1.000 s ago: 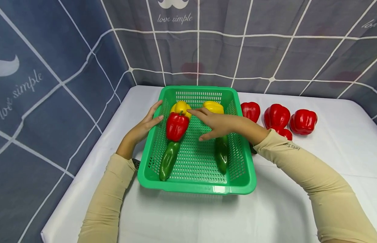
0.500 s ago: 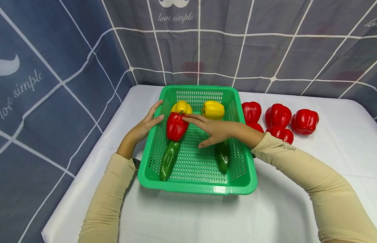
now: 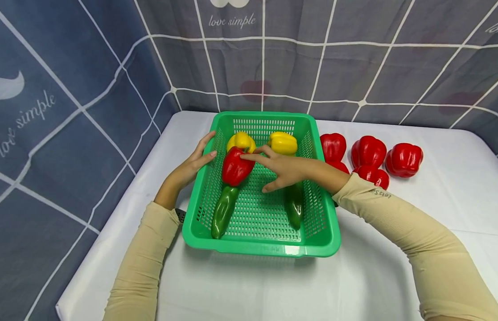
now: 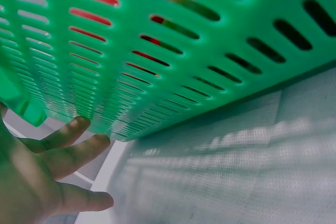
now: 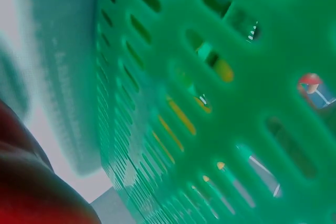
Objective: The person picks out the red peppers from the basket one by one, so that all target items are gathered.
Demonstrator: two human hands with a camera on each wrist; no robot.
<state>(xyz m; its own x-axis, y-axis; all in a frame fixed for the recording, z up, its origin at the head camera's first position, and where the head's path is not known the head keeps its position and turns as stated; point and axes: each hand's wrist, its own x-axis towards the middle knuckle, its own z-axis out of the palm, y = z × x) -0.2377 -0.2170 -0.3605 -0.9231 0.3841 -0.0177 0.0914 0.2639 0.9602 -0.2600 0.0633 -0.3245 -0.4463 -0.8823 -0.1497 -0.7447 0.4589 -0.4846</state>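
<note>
In the head view my left hand (image 3: 191, 166) rests against the left rim of a green perforated plastic basket (image 3: 258, 249), its fingers extended. The left wrist view shows several of those fingers (image 4: 79, 156) beside the basket's outer wall. My right hand (image 3: 286, 169) reaches over the right rim, thumb apart, fingertips touching a red bell pepper (image 3: 234, 167) inside. That pepper leans against a yellow bell pepper (image 3: 240, 140) behind it and meets a dark green cucumber-like vegetable (image 3: 224, 211) in front. Another yellow pepper (image 3: 282, 143) and green vegetable (image 3: 294, 207) lie at the right, partly behind my hand.
Several red bell peppers (image 3: 368, 151) stand on the white-covered table (image 3: 453, 187) right of the basket, some partly hidden by my right arm. One red pepper (image 5: 37, 182) is close to the right wrist camera. Dark checked curtains (image 3: 297, 71) border the table behind and left.
My right hand has come onto the red pepper in the basket. The pepper has tilted, its stem end shifting right. The left hand has stayed at the rim.
</note>
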